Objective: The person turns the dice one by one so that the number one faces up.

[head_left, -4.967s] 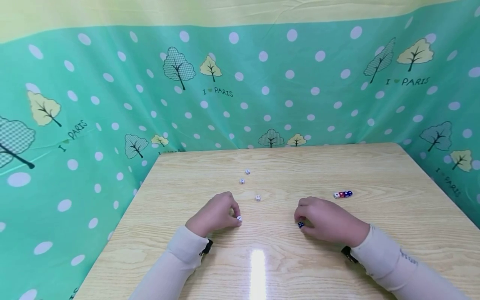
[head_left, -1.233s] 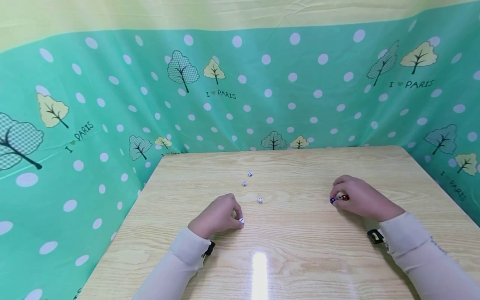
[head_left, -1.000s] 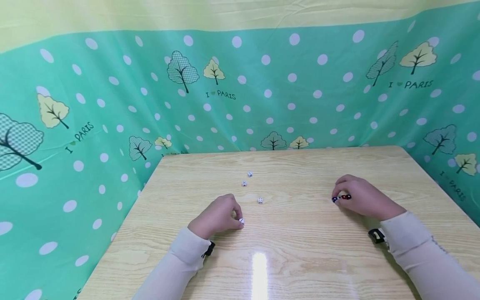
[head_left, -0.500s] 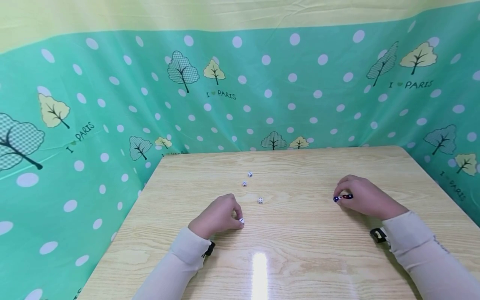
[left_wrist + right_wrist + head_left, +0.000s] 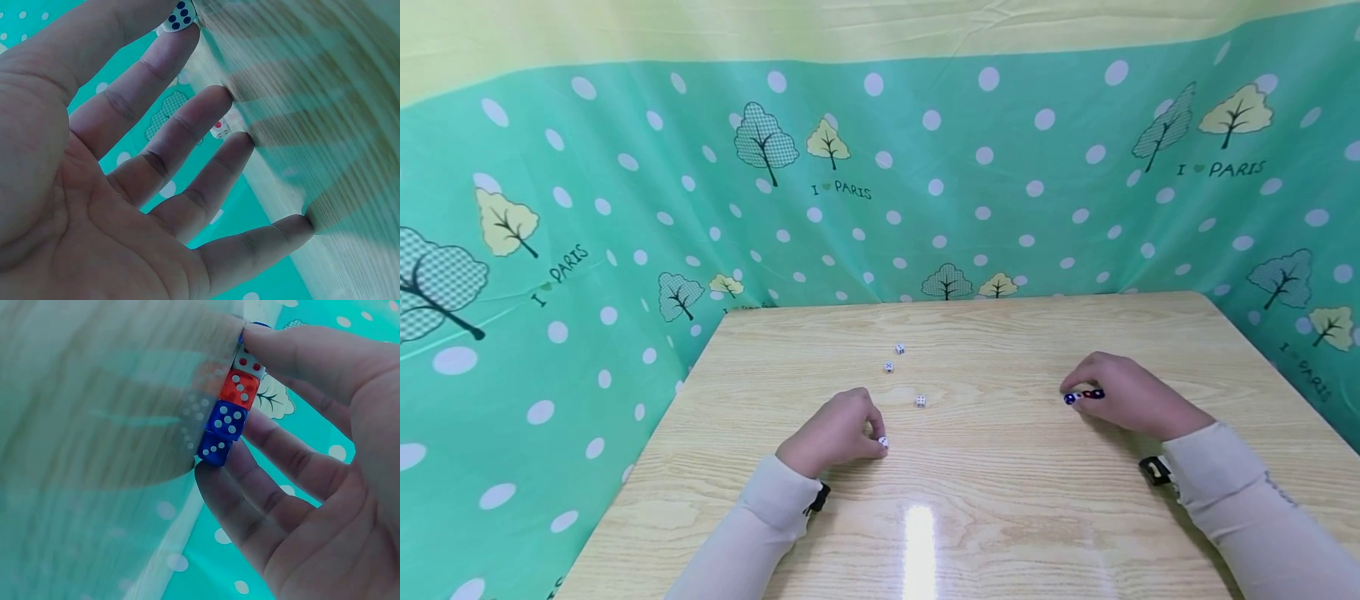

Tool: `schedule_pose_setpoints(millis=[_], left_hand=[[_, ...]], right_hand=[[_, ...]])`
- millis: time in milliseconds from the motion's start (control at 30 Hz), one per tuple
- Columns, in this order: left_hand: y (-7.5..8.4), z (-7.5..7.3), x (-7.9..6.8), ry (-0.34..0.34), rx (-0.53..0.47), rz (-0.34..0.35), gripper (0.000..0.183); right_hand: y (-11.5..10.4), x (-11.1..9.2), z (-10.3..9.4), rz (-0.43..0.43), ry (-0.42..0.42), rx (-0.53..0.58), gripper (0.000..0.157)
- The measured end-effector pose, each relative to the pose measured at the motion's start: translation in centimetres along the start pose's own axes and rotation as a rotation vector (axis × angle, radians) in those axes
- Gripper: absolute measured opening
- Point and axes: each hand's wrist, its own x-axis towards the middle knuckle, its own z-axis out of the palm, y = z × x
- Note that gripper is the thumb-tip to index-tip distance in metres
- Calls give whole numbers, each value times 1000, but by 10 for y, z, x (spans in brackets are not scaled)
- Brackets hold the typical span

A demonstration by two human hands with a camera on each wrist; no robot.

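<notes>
My left hand (image 5: 838, 429) pinches a white die (image 5: 181, 15) between thumb and index finger, low at the table, its other fingertips touching the wood. At the right, my right hand (image 5: 1116, 396) is around a short row of dice standing side by side. Its thumb (image 5: 275, 347) presses by a blue die (image 5: 1070, 399) at the row's left end, with the index fingertip close behind it. Following in the row are a white die (image 5: 249, 362), a red die (image 5: 240, 389) and two blue dice (image 5: 227, 420). Another fingertip lies against the row's far end.
Three loose white dice lie beyond my left hand: one nearer (image 5: 921, 401), then a middle die (image 5: 889, 367) and a farther die (image 5: 900, 349). The wooden table (image 5: 985, 500) ends at a green dotted curtain (image 5: 850, 242).
My right hand carried a blue die from the table's middle to the row's left end. Lately its index finger has straightened a little away from that die. The left hand kept its pinch.
</notes>
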Motion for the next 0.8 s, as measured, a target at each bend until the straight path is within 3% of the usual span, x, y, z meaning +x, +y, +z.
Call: schedule_pose_setpoints(millis=[800], left_hand=[[1,0,0,-12,-18,-21,21]], right_hand=[[-1,2,2,15,-18,-14,15]])
